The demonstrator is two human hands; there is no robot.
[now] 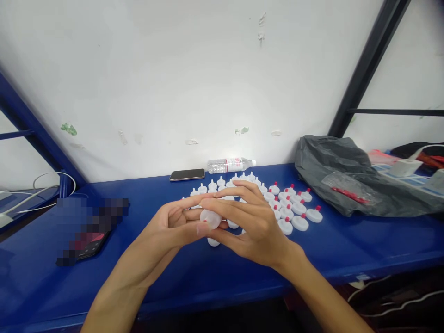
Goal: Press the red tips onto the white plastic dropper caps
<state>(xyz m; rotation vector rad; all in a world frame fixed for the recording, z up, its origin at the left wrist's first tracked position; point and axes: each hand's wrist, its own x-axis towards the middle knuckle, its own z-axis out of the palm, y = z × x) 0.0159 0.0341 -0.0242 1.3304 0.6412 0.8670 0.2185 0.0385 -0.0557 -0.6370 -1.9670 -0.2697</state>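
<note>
Your left hand (166,225) and right hand (258,225) both grasp one white cap (211,218) between their fingers, above the blue table (194,282). More white caps (300,223) stand beyond, those at right wearing red tips (318,208). A bottle (231,165) lies near the wall (166,83).

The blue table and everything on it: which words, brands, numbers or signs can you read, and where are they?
Nothing can be read with certainty.
Bottle label: red lettering, too small and blurred.
Dark device at left: marks too blurred.
Held white piece: no lettering visible.
</note>
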